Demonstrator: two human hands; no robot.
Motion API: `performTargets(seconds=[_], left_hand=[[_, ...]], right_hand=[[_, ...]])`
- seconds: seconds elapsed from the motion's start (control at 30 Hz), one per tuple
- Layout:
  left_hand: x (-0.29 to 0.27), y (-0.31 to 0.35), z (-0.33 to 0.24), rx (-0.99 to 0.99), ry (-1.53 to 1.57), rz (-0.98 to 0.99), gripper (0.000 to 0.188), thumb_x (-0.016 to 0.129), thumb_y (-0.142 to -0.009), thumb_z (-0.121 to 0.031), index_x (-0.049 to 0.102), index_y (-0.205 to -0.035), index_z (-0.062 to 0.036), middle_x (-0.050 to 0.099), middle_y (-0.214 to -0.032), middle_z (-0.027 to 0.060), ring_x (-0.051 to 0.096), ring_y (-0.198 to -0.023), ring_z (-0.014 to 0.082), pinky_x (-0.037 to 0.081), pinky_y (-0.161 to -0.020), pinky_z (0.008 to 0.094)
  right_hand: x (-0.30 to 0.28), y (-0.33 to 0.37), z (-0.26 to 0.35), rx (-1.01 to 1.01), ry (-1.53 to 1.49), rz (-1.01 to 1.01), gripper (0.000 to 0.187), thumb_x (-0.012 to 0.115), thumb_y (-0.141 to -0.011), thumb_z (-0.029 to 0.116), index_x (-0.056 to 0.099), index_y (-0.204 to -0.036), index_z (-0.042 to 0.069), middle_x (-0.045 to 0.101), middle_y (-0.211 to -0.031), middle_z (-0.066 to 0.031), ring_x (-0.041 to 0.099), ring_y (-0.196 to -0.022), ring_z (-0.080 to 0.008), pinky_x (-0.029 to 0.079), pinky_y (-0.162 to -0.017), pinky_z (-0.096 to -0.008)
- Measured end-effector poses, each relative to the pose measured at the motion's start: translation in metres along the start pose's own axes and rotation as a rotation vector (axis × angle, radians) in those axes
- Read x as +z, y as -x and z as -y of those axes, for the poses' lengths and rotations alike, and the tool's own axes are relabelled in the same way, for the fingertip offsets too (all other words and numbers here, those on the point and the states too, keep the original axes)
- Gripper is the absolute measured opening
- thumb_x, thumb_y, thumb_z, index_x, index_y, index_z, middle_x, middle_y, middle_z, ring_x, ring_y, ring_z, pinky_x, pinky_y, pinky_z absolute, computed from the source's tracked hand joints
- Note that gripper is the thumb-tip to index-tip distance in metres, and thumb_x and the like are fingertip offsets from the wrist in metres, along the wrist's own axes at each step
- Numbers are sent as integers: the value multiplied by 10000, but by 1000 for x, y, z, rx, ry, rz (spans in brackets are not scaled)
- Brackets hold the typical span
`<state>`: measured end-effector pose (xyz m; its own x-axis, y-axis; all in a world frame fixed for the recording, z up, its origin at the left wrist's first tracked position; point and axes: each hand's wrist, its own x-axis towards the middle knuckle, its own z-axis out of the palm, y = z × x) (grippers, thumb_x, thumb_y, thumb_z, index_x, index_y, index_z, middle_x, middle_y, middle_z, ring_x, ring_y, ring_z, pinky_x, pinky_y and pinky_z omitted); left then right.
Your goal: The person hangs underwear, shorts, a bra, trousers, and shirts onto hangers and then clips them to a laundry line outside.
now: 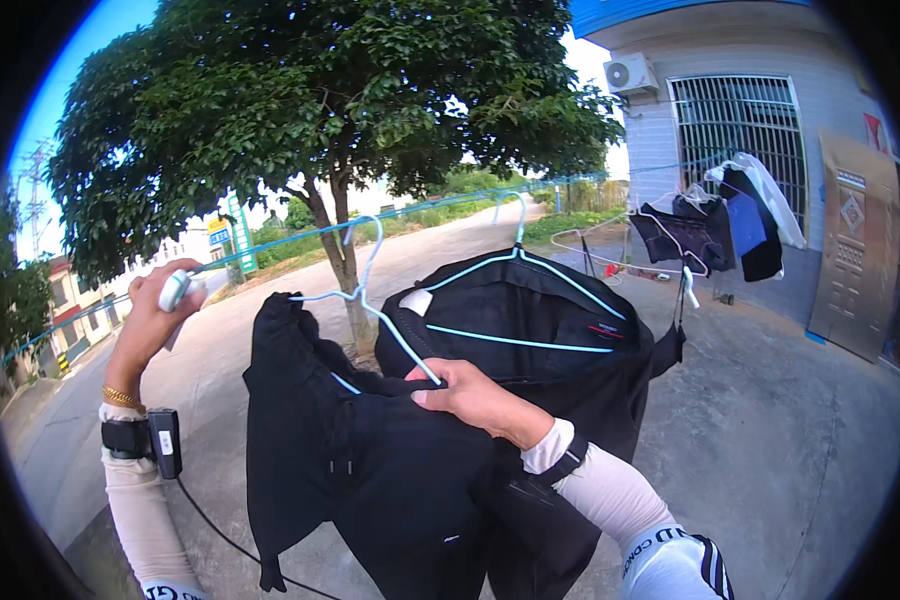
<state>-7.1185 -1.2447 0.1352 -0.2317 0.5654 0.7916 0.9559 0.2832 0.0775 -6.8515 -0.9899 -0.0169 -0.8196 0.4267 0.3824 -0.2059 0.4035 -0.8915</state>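
My left hand [155,315] is raised at the blue clothesline [425,205], its fingers closed round a small white and pale-teal piece [175,290] that looks like a clip. At the middle, my right hand [470,395] pinches the waist edge of black drawstring trousers [390,455], by the end of their light-blue hanger [362,290]. That hanger's hook is up at the line; I cannot tell whether it bears the weight. Just behind hangs another black garment [595,390] on a light-blue hanger [518,250], hooked at the line. My right hand and the front trousers hide part of it.
Farther right, dark shorts [685,235] and other clothes hang by a house wall with a barred window [740,130]. A brown door panel [855,250] leans there. A leafy tree [340,110] rises beyond the line. A black cable [235,545] trails from my left wrist device.
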Motion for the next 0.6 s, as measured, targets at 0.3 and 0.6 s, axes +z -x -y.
performTargets(seconds=[0.3,0.6], left_hand=[[-13,9,-12,15,53,138,489,654,-828,-408,555,-1272,-228,599,-999,16,453,-1075,180,152,-1023,386],[5,7,-5,8,76,156,537,655,-804,-446,532,-1277,-225,580,-917,-17,427,-1100,183,135,-1025,422]], right_hand=[[34,-15,-5,-159,-58,-124,169,611,-877,13,584,-1042,-13,584,-890,2,521,-811,-61,436,-748,-211],[89,-17,-10,-248,85,-160,184,636,-865,28,590,-1040,-5,572,-814,-2,484,-749,-68,423,-682,-229]])
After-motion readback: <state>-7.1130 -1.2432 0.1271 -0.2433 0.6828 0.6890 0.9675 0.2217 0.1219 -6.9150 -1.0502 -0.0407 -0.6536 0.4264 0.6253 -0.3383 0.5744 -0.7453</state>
